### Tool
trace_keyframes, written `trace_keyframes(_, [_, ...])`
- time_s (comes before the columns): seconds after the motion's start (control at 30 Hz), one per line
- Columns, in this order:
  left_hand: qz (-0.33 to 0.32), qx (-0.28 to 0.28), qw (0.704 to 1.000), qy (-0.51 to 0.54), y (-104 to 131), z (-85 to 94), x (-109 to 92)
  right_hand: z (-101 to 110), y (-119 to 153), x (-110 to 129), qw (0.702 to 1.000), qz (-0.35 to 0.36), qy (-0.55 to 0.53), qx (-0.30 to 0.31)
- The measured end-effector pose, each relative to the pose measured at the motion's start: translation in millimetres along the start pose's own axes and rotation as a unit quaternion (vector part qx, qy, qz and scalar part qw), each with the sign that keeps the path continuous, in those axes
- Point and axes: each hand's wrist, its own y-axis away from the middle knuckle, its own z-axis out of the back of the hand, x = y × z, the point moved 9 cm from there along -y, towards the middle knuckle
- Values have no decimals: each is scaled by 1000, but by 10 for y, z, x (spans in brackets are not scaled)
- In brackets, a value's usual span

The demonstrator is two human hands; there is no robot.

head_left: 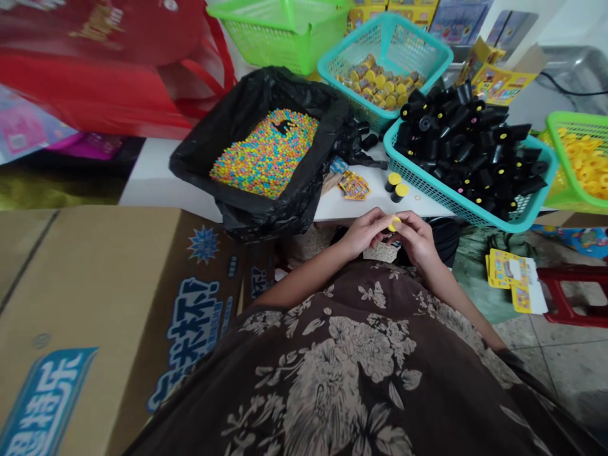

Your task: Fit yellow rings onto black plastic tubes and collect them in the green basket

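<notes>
Both hands meet just off the white table's front edge, around a small container with a yellow cap (394, 223). My left hand (367, 233) pinches it from the left, and my right hand (417, 238) grips it from the right, fingers closed. The fingers hide most of its body. Two black containers with yellow caps (400, 192) stand upright on the table (425, 206) just beyond. Left of them lies a small pile of yellow printed cards (354, 185).
A black-lined bin of colourful beads (270, 152) is at left, near a cardboard box (90, 285). A teal basket of black containers (468, 209) stands right, another teal basket (387, 31) behind. A green basket (565, 190) holds yellow pieces. A red stool (570, 275) is at lower right.
</notes>
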Motion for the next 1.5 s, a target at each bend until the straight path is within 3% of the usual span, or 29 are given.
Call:
trace_keyframes(0.17, [12, 9, 999, -43, -30, 46, -70, 70, -44, 170, 976, 137, 162, -43])
trace_keyframes(0.27, [-61, -87, 978, -180, -87, 389, -304, 158, -142, 138, 957, 162, 220, -98])
trace_keyframes(0.37, [-133, -234, 883, -385, -62, 802, -670, 135, -221, 120, 928, 198, 297, -106])
trace_keyframes(0.43, [-87, -281, 815, -499, -81, 1004, -764, 97, -241, 119, 910, 220, 336, -104])
trace_keyframes(0.5, [-5, -282, 767, -577, -127, 1146, -749, 80, -240, 124, 900, 234, 352, -108])
trace_keyframes(0.57, [46, -259, 737, -623, -180, 1197, -717, 70, -233, 130, 898, 242, 352, -111])
trace_keyframes(0.67, [38, -248, 716, -651, -276, 1176, -766, 56, -235, 136, 900, 242, 347, -108])
trace_keyframes(0.8, [1, -247, 708, -662, -501, 1158, -896, 48, -265, 140, 904, 228, 348, -101])
trace_keyframes(0.9, [20, -220, 718, -660, -709, 1208, -890, 55, -279, 158, 909, 223, 337, -99])
trace_keyframes(1.0, [24, -228, 730, -644, -798, 1281, -878, 68, -281, 159, 916, 219, 323, -93])
trace_keyframes(1.1, [-18, -263, 737, -623, -719, 1276, -914, 89, -281, 134, 919, 210, 322, -88])
trace_keyframes(1.2, [-58, -286, 736, -610, -544, 1156, -958, 102, -278, 121, 918, 212, 324, -90])
trace_keyframes(1.37, [-52, -242, 739, -626, -434, 921, -971, 90, -278, 124, 913, 220, 329, -95])
trace_keyframes(1.5, [-20, -221, 760, -611, -498, 970, -939, 99, -283, 116, 913, 219, 329, -100])
